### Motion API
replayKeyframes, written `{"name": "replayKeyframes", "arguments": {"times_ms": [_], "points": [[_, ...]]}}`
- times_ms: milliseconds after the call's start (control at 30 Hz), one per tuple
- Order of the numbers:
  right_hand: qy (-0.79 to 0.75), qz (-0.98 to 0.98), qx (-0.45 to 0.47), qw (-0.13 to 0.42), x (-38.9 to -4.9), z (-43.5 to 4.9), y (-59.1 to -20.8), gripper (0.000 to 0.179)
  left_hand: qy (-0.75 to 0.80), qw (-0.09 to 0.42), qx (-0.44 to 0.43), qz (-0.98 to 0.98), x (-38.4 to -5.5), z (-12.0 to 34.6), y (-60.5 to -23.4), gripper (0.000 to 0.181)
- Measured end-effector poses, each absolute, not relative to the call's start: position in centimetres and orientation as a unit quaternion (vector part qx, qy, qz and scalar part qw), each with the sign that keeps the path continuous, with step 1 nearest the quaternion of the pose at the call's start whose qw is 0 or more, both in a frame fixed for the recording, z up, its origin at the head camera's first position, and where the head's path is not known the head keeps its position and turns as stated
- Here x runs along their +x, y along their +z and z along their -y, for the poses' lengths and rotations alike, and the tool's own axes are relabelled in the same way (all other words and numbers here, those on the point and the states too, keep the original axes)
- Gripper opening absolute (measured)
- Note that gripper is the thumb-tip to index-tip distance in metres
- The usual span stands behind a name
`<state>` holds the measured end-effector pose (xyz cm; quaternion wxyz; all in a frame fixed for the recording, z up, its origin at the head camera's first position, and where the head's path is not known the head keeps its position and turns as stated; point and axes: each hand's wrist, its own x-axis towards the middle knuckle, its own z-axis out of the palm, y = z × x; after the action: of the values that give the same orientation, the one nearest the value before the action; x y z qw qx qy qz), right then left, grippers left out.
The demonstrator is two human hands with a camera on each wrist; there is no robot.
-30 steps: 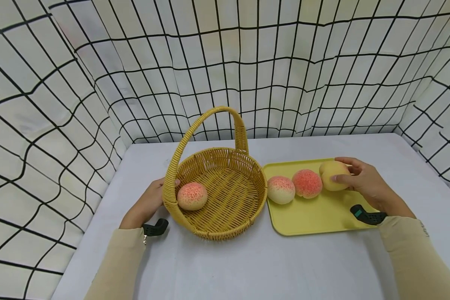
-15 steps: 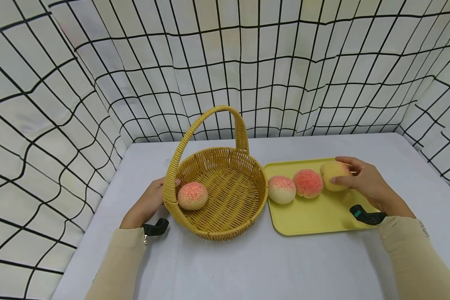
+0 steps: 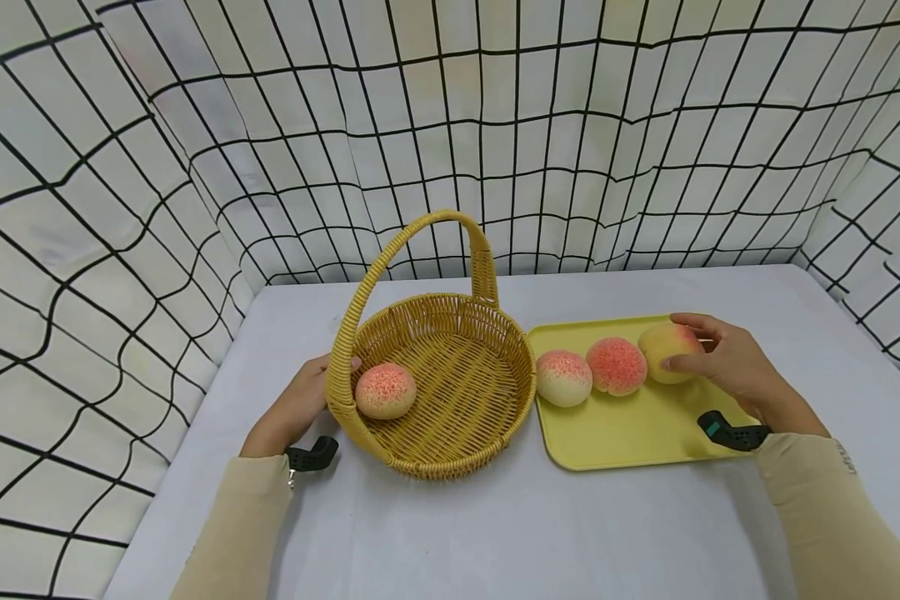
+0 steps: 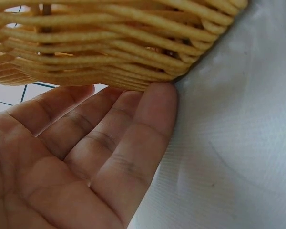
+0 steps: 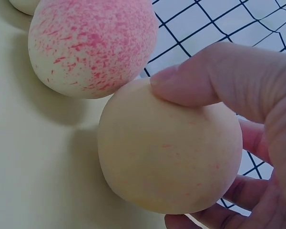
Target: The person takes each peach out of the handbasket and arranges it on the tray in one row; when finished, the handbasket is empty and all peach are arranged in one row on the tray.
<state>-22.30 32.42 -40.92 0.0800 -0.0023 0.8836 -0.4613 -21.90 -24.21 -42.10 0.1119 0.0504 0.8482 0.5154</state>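
My left hand (image 3: 288, 412) holds the left side of the woven wicker basket (image 3: 521, 350). Four fingers rest against its outer wall in the left wrist view, and one digit's tip shows inside the rim in the head view. Inside the basket, by the handle, lies a pink-topped peach (image 3: 386, 390). At the right, my right hand (image 3: 738, 362) grips a yellow peach (image 3: 663, 354) with a reddish blush, thumb on the near side and fingers behind. Left of it on the yellow tray (image 3: 622, 433) sit a red peach (image 3: 617, 367) and a pale peach (image 3: 564, 377).
The basket's tall arched handle (image 3: 390, 258) rises over its left and back. A white-covered table (image 3: 495, 533) bears everything. White walls with black grid netting (image 3: 540, 167) stand behind and at both sides.
The yellow peach has turned in my right hand, and more of its red blush shows in the head view. My left hand and the basket stay in place.
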Motion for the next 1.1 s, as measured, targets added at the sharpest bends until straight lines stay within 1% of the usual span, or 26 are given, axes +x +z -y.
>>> {"name": "replayKeyframes", "arguments": {"times_ms": [267, 600, 833, 1100], "points": [[-0.471, -0.878, -0.004, 0.089, -22.32, -32.30, -41.07, 0.082, 0.521, 0.110, 0.042, -0.846, -21.86, 24.16, -42.04, 0.039], [-0.471, -0.877, -0.008, 0.091, -22.05, -32.27, -41.11, 0.081, 0.521, 0.111, 0.051, -0.845, -21.96, 24.14, -42.14, 0.043], [-0.459, -0.882, -0.010, 0.106, -21.86, -32.55, -41.04, 0.083, 0.524, 0.112, 0.052, -0.843, -22.01, 24.23, -42.30, 0.042], [-0.465, -0.878, -0.006, 0.113, -21.76, -32.49, -41.15, 0.080, 0.524, 0.113, 0.053, -0.842, -22.06, 24.33, -42.54, 0.041]]}}
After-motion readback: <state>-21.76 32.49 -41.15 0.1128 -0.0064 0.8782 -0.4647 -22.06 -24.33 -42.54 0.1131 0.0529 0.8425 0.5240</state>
